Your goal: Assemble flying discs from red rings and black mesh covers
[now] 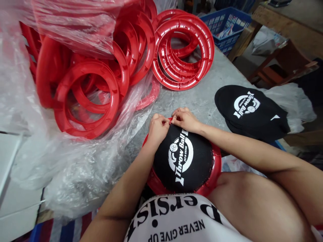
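Note:
A black mesh disc [199, 156] printed "Throw Ball" lies over a red plastic ring [214, 171], which rests against my body at the table's front edge. At the far rim, my left hand [159, 127] pinches the edge of the mesh with thumb and fingers. Right beside it, my right hand [185, 119] is closed in a pinch on the same edge. The two sets of fingertips almost meet. Along the right side, the red ring shows outside the mesh. Exactly how the mesh edge sits under my fingertips is hidden.
Loose red rings [184, 85] are piled at the back, and more spill from a clear plastic bag [73, 30] on the left. Black printed mesh discs [227, 101] are stacked to the right. A blue crate [227, 20] and a wooden bench [285, 16] stand beyond.

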`<action>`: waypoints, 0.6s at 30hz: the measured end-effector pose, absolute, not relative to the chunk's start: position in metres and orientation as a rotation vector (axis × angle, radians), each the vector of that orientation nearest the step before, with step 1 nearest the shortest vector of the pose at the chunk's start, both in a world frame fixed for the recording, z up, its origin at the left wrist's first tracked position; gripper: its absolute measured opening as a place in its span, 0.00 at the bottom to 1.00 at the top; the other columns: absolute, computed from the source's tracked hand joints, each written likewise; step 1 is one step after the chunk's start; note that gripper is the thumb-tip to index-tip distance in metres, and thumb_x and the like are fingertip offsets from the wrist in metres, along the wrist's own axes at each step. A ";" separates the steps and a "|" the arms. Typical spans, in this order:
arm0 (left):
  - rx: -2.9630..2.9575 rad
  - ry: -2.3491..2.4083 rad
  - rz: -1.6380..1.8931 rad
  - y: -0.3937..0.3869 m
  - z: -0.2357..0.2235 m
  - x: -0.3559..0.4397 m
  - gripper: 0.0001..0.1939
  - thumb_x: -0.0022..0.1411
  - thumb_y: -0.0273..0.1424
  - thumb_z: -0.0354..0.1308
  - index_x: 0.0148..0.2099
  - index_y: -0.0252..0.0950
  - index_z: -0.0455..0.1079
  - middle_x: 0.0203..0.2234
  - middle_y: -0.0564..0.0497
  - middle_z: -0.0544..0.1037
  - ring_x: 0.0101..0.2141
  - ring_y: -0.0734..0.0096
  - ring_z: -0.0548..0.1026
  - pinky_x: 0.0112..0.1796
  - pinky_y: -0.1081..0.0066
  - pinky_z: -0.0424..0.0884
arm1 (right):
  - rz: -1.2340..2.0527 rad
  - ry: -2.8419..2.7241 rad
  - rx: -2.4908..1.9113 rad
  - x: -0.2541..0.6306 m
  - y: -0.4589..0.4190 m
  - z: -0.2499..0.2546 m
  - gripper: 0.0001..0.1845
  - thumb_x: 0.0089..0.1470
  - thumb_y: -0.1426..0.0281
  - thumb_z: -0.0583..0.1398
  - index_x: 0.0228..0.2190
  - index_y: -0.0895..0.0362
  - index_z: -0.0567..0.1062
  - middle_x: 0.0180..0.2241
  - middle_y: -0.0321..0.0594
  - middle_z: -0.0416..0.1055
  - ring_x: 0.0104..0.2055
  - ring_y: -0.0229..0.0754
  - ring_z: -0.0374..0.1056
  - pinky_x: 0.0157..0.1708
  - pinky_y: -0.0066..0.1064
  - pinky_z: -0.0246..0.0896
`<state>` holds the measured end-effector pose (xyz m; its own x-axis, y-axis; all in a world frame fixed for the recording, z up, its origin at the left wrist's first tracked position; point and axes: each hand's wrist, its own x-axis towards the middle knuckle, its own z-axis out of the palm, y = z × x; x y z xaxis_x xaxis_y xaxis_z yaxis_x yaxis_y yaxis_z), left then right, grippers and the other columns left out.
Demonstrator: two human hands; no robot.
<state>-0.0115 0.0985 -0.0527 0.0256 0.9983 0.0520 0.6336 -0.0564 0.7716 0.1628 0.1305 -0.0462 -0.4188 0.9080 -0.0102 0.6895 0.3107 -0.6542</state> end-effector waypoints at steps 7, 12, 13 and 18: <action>1.684 1.599 0.904 0.105 -0.054 -0.012 0.15 0.57 0.19 0.49 0.36 0.36 0.77 0.40 0.48 0.77 0.45 0.65 0.75 0.53 0.64 0.70 | 0.875 -2.450 -1.382 0.174 0.137 -0.039 0.18 0.51 0.71 0.67 0.46 0.56 0.77 0.50 0.45 0.72 0.54 0.51 0.63 0.58 0.43 0.55; 1.691 1.484 0.694 0.119 -0.023 -0.016 0.16 0.58 0.21 0.50 0.42 0.35 0.77 0.39 0.48 0.81 0.42 0.64 0.77 0.50 0.63 0.72 | 0.680 -2.542 -1.599 0.186 0.132 -0.023 0.19 0.56 0.71 0.64 0.49 0.59 0.75 0.50 0.51 0.73 0.52 0.53 0.65 0.56 0.42 0.58; 1.787 1.494 0.641 0.116 -0.015 -0.017 0.16 0.59 0.21 0.50 0.43 0.35 0.77 0.41 0.47 0.81 0.43 0.62 0.77 0.50 0.61 0.71 | 0.638 -2.531 -1.655 0.190 0.131 -0.020 0.21 0.56 0.71 0.63 0.52 0.60 0.73 0.51 0.52 0.72 0.53 0.54 0.65 0.57 0.43 0.58; 2.378 1.712 0.289 0.079 0.006 -0.003 0.12 0.64 0.25 0.52 0.42 0.36 0.77 0.42 0.42 0.78 0.49 0.51 0.72 0.53 0.50 0.65 | 0.532 -2.435 -1.912 0.213 0.125 -0.011 0.26 0.59 0.69 0.61 0.58 0.61 0.68 0.55 0.56 0.69 0.57 0.59 0.63 0.55 0.44 0.60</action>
<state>-0.0027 0.0788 0.0056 0.3114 0.9493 0.0426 0.9108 -0.3110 0.2716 0.2133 0.1246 -0.0107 -0.2592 0.9436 -0.2060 0.9435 0.2018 -0.2629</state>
